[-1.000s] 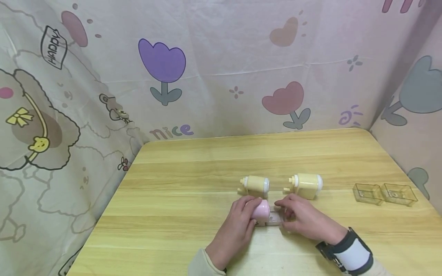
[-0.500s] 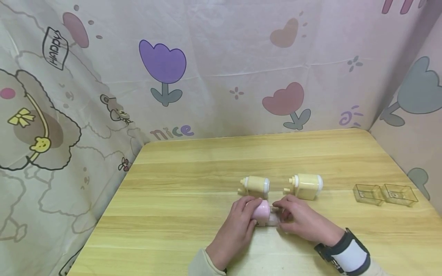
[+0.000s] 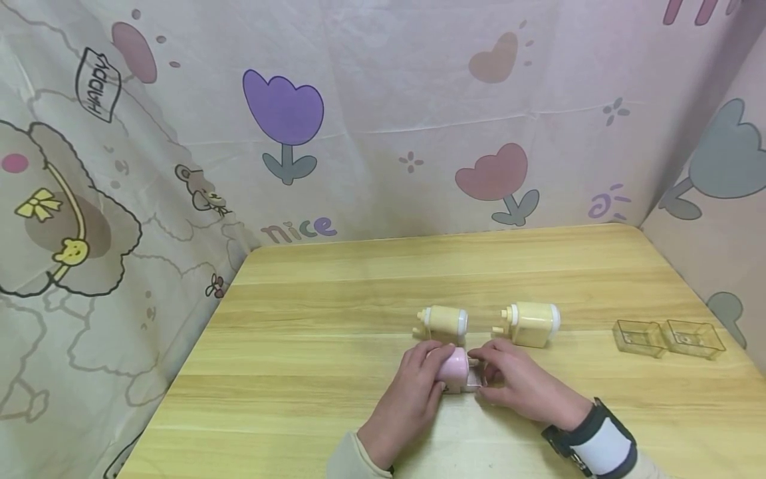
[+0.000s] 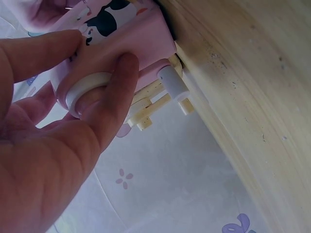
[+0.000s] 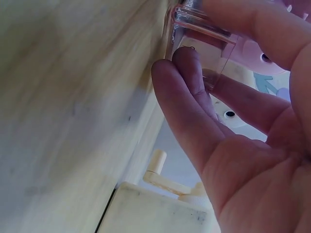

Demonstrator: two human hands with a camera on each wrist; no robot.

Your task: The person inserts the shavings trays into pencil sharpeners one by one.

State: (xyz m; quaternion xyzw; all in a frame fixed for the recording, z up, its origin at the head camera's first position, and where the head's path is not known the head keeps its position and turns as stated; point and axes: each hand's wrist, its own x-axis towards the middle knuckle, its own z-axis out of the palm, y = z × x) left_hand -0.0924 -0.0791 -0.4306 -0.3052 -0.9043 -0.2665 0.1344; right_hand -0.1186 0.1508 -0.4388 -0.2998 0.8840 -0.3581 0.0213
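My left hand (image 3: 407,392) grips a pink crank pencil sharpener (image 3: 455,366), which stands on the table. In the left wrist view its printed body (image 4: 150,41) lies between thumb and fingers, with the grey crank knob (image 4: 174,83) near the tabletop. At its right end, my right hand (image 3: 517,382) pinches a clear drawer (image 3: 475,378) with thumb and fingers. That drawer sits partly inside the sharpener's opening, as the right wrist view shows at its clear edge (image 5: 201,22). Fingers hide part of both things.
Behind my hands stand two yellow crank sharpeners, a smaller one (image 3: 445,320) and a larger one (image 3: 531,324). Two transparent yellow drawers (image 3: 638,338) (image 3: 694,339) lie side by side at the right. A patterned cloth (image 3: 383,166) hangs beyond the wooden table (image 3: 311,346).
My right hand has moved left, sliding the clear drawer further into the pink pencil sharpener, so less of it shows. The left hand keeps its hold in the same place.
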